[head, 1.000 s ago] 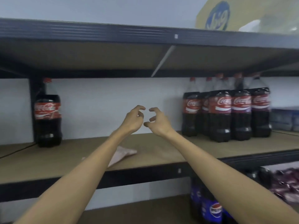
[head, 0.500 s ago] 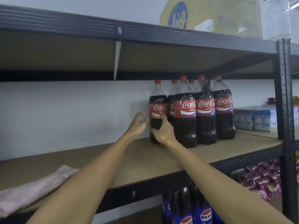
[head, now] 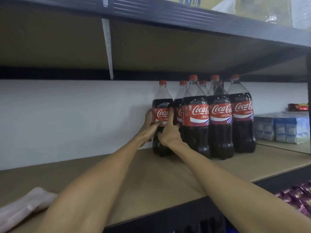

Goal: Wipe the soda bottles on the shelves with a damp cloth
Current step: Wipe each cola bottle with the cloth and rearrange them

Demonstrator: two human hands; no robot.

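Note:
Several Coca-Cola bottles with red caps and red labels stand grouped on the brown shelf board (head: 117, 169). Both my hands are on the leftmost bottle (head: 162, 105) at the back. My left hand (head: 148, 127) wraps round its left side at label height. My right hand (head: 169, 133) grips its front and right side, fingers pointing up along the label. The pale pink cloth (head: 23, 207) lies on the shelf at the lower left, partly hidden by my left forearm; neither hand touches it.
Three front bottles (head: 196, 118) stand close to the right of the held one. Blue-and-white carton packs (head: 284, 126) sit further right. The upper shelf (head: 168, 47) hangs low over the caps. Purple snack packets (head: 297, 199) lie below right.
Both hands have reached forward and closed round the leftmost bottle, which they were only nearing half a second ago. The view has moved closer to the bottles and to the right.

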